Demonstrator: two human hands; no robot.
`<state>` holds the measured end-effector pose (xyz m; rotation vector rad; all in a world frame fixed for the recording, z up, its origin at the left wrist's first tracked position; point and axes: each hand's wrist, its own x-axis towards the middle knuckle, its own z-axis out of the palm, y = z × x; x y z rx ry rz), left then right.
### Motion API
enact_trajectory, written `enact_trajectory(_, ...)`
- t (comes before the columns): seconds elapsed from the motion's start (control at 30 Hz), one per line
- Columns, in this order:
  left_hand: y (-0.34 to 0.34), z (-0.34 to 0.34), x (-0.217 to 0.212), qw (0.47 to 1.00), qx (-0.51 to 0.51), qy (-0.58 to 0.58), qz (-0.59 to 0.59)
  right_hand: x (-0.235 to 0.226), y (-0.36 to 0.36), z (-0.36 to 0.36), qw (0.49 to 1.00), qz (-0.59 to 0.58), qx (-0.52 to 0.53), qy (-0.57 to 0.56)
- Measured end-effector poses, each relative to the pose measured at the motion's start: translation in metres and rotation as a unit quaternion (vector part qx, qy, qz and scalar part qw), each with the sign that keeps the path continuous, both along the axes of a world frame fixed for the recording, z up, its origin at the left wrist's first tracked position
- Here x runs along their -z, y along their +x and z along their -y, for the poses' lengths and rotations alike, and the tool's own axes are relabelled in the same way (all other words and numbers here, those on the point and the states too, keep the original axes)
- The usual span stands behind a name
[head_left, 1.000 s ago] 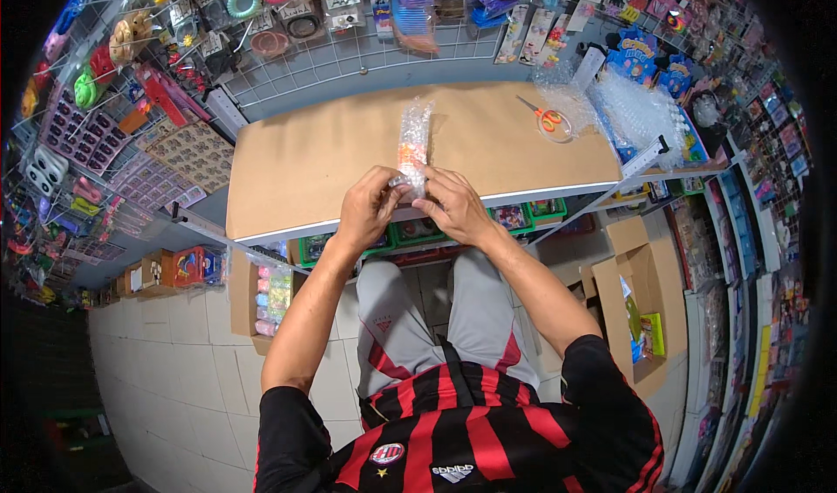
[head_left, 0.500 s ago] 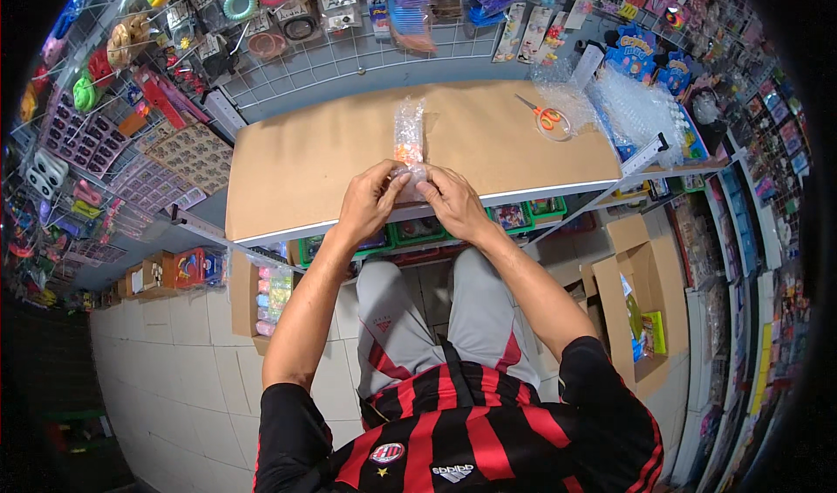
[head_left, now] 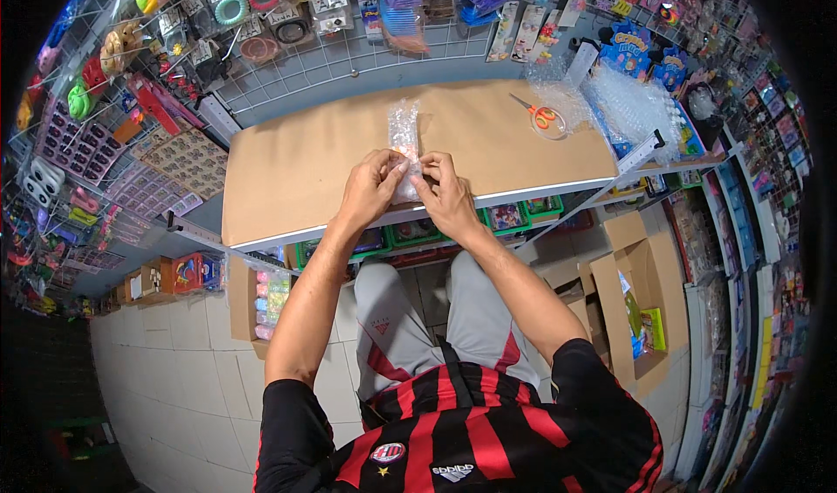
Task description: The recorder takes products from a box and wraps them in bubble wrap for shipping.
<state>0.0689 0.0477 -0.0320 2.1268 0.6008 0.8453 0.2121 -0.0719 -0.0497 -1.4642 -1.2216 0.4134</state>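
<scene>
Brown tabletop [head_left: 305, 170], bare to the left of the hands, its front edge just under them. Left hand [head_left: 370, 190] and right hand [head_left: 446, 195], two in all, each pinch the near end of one clear plastic packet [head_left: 404, 136], its long axis pointing away. One pair of scissors [head_left: 540, 115] lies far right.

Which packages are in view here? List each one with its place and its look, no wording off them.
Clear plastic packet: on the brown table, pinched at its near end by the left hand and right hand; long, see-through, orange bits inside.
Open cardboard box: on the floor, right; brown, green packs inside.
Bubble wrap: table's far right; clear, crumpled.
Carded goods: back wall grid; blue.
</scene>
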Motion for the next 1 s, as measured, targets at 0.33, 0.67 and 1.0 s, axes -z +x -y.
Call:
enact_trajectory(0.33,0.004,-0.001,0.006,0.987,-0.019,-0.144,0.070,-0.008,-0.008,0.006,0.981,0.173,0.065,0.053)
enact_trajectory(0.67,-0.005,0.001,-0.007,0.999,-0.013,-0.031,-0.010,-0.021,0.009,-0.010,0.995,0.060,0.049,-0.059)
enact_trajectory(1.0,-0.002,0.006,-0.012,0.999,-0.030,0.004,-0.030,-0.025,0.060,-0.079,0.977,0.016,-0.031,-0.209)
